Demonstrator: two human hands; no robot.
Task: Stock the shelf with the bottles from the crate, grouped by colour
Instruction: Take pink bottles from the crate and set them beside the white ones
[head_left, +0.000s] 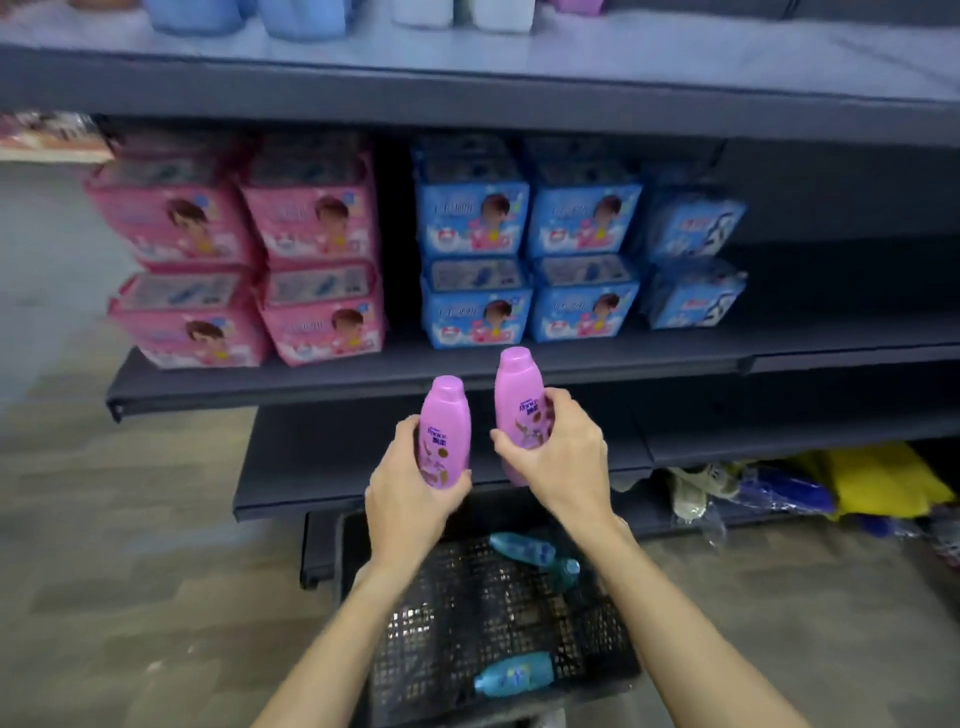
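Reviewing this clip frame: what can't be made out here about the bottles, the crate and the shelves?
Head view only:
- Crate contents: both forearms cover part of its floor; exact count of teal bottles unclear.
- Bases of the purple bottles: wrapped by the left hand and right hand.
- Top-shelf bottles: cut off by the frame's upper edge.
- Label text: blurred, too small.

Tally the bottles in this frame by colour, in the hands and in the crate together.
Purple bottles: 2, one in the left hand at, one in the right hand at.
Blue bottles: 3, lying in the black crate at and.
Total: 5
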